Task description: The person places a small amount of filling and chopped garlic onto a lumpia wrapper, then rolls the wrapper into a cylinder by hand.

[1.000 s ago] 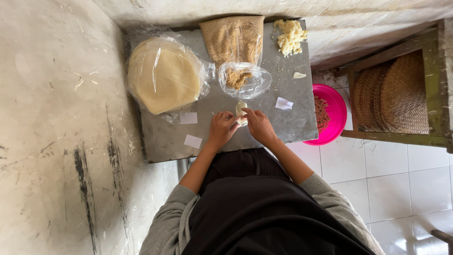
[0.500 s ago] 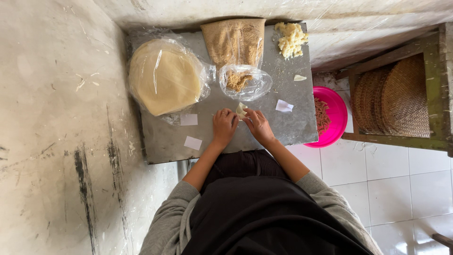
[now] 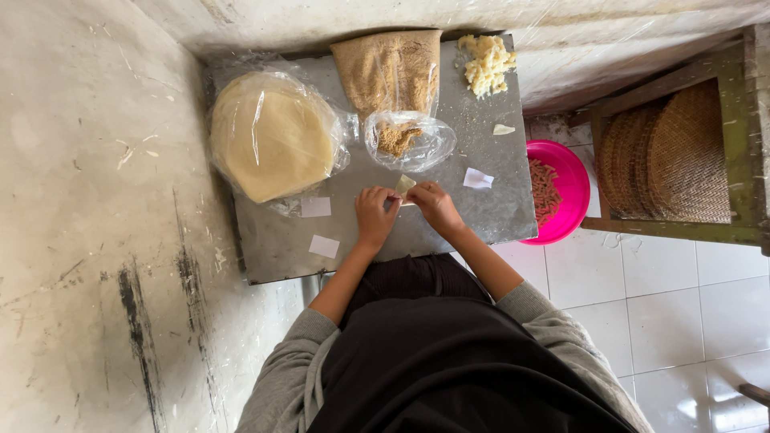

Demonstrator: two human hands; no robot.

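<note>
wrapper piece (image 3: 405,186) pinched between left hand (image 3: 375,216), right hand (image 3: 434,206); corner points up.

Rough, scuffed concrete surface (image 3: 96,240) with dark streaks to the left, pale plastic-covered wall (image 3: 561,32) behind, glossy white floor tiles (image 3: 690,321) at right, green-painted wooden frame (image 3: 722,144) holding what look like woven trays, soft daylight.

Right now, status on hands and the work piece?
Left hand and right hand pinch one small pale dough square together, above the grey metal table. Clear plastic bag of brown crumbs just beyond; not touching.
</note>
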